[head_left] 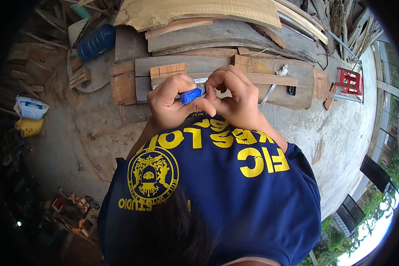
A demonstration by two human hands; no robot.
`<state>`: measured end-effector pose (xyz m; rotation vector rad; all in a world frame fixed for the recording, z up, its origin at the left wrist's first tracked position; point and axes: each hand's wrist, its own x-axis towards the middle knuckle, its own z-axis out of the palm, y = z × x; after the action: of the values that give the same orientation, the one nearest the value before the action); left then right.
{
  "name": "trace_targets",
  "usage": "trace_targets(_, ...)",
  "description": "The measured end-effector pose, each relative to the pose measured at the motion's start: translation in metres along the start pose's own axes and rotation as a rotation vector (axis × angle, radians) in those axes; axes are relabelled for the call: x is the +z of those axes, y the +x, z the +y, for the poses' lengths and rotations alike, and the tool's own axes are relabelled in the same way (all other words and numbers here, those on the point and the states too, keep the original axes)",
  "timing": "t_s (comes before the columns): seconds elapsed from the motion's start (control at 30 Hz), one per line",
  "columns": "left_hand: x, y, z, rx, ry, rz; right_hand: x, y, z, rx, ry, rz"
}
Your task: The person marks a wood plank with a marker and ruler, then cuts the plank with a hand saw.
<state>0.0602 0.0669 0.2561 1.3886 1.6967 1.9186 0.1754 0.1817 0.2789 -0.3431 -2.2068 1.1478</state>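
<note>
My left hand (170, 95) is closed around a blue object (191, 95), which looks like a tape measure or a marker handle; its exact kind is unclear. Close beside it, my right hand (232, 93) has its fingers pinched at the object's grey end (202, 90). A strip of white measuring tape (201, 80) shows just beyond the fingers, along a narrow wooden strip (272, 80). Small wooden blocks (168, 70) lie at the strip's left part, on a wide weathered board (142, 66).
Stacked planks (199, 13) lie beyond the hands. A blue plastic bottle (96, 43) and sacks (31, 108) are at the left. A small black object (291, 90) rests on the board's right part. A red stool (350, 81) stands at the far right.
</note>
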Motion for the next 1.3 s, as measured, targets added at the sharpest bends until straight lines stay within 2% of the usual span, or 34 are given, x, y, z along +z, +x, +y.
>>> trace_targets(0.27, -0.003, -0.004, 0.001, 0.021, 0.064, -0.114, -0.005, -0.004, 0.002, 0.089, 0.055, 0.021)
trace_targets(0.33, -0.005, -0.004, 0.001, 0.017, 0.045, -0.112, -0.012, -0.001, 0.006, 0.022, 0.085, -0.071)
trace_targets(0.43, -0.005, -0.005, 0.004, 0.01, 0.023, -0.095, -0.017, 0.005, -0.001, -0.033, 0.092, -0.056)
trace_targets(0.67, -0.001, -0.005, 0.009, 0.046, 0.074, -0.113, -0.01, -0.01, 0.014, -0.009, 0.178, -0.116)
trace_targets(0.73, 0.0, -0.005, 0.011, 0.103, 0.131, -0.107, -0.006, -0.013, 0.012, 0.111, 0.294, -0.055)
trace_targets(0.8, -0.001, -0.007, 0.012, 0.16, 0.188, -0.099, -0.004, -0.015, 0.011, 0.281, 0.385, 0.191)
trace_targets(0.87, -0.007, -0.013, 0.011, 0.159, 0.091, 0.007, -0.021, -0.01, 0.017, 0.284, 0.334, 0.328)
trace_targets(0.93, -0.013, -0.015, 0.008, 0.152, 0.078, 0.03, -0.035, -0.01, 0.023, 0.206, 0.209, 0.348)
trace_targets(1.0, -0.018, -0.016, 0.009, 0.169, 0.138, 0.026, -0.039, -0.01, 0.015, 0.2, 0.212, 0.357)
trace_targets(1.07, -0.02, -0.016, 0.013, 0.15, 0.147, -0.006, -0.039, -0.013, 0.006, 0.212, 0.101, 0.164)
trace_targets(1.1, -0.018, -0.016, 0.014, 0.149, 0.134, -0.016, -0.036, -0.015, 0.0, 0.287, 0.116, 0.113)
trace_targets(1.13, -0.017, -0.016, 0.015, 0.149, 0.121, -0.027, -0.031, -0.015, -0.003, 0.286, 0.116, 0.114)
trace_targets(1.2, -0.015, -0.016, 0.016, 0.163, 0.12, -0.031, -0.023, -0.015, -0.009, 0.339, 0.302, 0.074)
trace_targets(1.23, -0.015, -0.016, 0.016, 0.176, 0.119, -0.033, -0.024, -0.015, -0.007, 0.33, 0.271, -0.008)
trace_targets(1.27, -0.015, -0.016, 0.017, 0.178, 0.117, -0.035, -0.025, -0.011, -0.01, 0.33, 0.269, -0.005)
trace_targets(1.3, -0.015, -0.017, 0.018, 0.179, 0.13, -0.036, -0.028, -0.005, -0.016, 0.135, 0.15, -0.077)
